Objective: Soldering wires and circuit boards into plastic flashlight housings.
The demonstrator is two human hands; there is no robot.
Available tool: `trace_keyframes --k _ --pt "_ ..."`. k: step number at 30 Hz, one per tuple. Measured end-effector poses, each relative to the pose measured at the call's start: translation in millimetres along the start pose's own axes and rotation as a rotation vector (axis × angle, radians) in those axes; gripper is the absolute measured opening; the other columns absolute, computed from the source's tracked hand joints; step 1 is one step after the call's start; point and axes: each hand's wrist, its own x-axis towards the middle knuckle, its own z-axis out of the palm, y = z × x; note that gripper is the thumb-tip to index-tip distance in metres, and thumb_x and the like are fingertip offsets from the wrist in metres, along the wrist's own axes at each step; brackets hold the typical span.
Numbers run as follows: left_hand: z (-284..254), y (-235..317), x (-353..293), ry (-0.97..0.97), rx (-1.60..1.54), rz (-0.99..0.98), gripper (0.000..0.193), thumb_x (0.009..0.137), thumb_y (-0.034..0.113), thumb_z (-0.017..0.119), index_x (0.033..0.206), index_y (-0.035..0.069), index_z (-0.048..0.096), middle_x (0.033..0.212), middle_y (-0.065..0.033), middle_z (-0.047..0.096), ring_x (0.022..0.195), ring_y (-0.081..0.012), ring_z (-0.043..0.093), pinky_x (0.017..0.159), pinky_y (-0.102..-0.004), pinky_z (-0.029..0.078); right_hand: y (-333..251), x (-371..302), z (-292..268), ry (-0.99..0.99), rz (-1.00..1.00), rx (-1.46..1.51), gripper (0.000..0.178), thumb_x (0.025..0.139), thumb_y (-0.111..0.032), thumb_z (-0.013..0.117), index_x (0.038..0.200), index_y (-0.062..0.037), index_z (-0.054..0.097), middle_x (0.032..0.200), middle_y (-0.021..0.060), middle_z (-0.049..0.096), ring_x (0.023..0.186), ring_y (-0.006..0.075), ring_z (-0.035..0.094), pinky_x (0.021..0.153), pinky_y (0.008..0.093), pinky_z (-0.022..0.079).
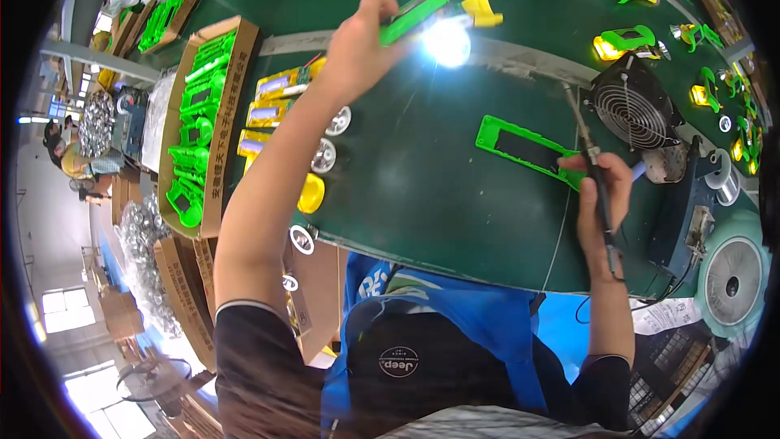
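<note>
While the Lamp Burns, Both Grips Are Occupied

Although the dark green counter [414,203] offers a smooth, flat rest, my left grip [357,53] holds the lamp casing [418,16] tilted above it, clamped round the body. The casing is bright green, apparently moulded plastic, and its round head [447,42] glows white. For a sound check, I should angle the glare away from me and hold the body steady.

Next in size, the rectangular frame [528,153], green around a flat dark panel, sits toward the counter's right; my right grip [619,187] touches its right end while closed on the soldering iron [603,203]. Slim, black-handled and metal-shafted, the iron points away from me. In my judgement, its tip must be kept clear of plastic.

Smallest, the solder spool [723,176] shows silvery windings.
</note>
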Motion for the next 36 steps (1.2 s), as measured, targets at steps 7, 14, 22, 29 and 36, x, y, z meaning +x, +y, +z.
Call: trace_keyframes --k 7,14,22,29,36 --pt "95.7 -1.4 80.8 0.040 0.214 -0.294 0.053 0.077 0.035 0.073 0.113 0.010 0.044 0.110 -0.0162 0.057 0.112 -0.0371 0.049 0.086 -0.0496 0.046 15.8 9.7 -0.3 -0.097 -0.144 -0.114 0.037 0.080 -0.004 0.069 0.111 -0.0048 0.047 0.093 0.0133 0.068 0.084 0.0263 0.068 0.074 0.0314 0.052" --pt "-92.4 -53.8 20.9 -0.359 0.594 -0.225 0.012 0.083 0.016 0.059 0.090 0.010 0.066 0.086 -0.0113 0.068 0.085 -0.0301 0.066 0.073 -0.0402 0.051 20.3 0.1 -4.5 -0.080 -0.112 -0.045 0.034 0.083 -0.016 0.070 0.109 -0.0047 0.051 0.090 0.0136 0.067 0.082 0.0265 0.065 0.075 0.0342 0.050" --pt "-124.2 -118.6 -55.8 -0.479 0.260 -0.083 0.040 0.077 0.012 0.071 0.114 0.007 0.058 0.110 -0.0128 0.064 0.104 -0.0296 0.060 0.087 -0.0378 0.048 20.2 13.2 17.4 -0.092 -0.052 -0.107 0.030 0.088 -0.010 0.059 0.116 -0.0037 0.048 0.098 0.0109 0.064 0.091 0.0198 0.062 0.085 0.0316 0.047" --pt "-126.8 -70.6 -53.9 -0.130 0.099 0.022 0.034 0.073 0.001 0.074 0.101 0.004 0.055 0.087 -0.0080 0.060 0.085 -0.0212 0.060 0.080 -0.0311 0.049 -26.3 22.1 1.6 -0.086 -0.208 -0.352 0.031 0.085 -0.018 0.068 0.107 -0.0022 0.054 0.096 0.0136 0.061 0.086 0.0226 0.059 0.078 0.0307 0.046" --pt "-39.2 79.1 -86.4 -0.550 -0.212 0.312 0.041 0.064 0.005 0.078 0.099 0.006 0.057 0.095 -0.0103 0.057 0.092 -0.0304 0.056 0.080 -0.0380 0.046 -49.4 -57.1 -84.6 0.286 -0.012 -0.284 0.030 0.091 -0.022 0.060 0.110 -0.0007 0.051 0.108 0.0094 0.055 0.103 0.0205 0.054 0.091 0.0335 0.043"
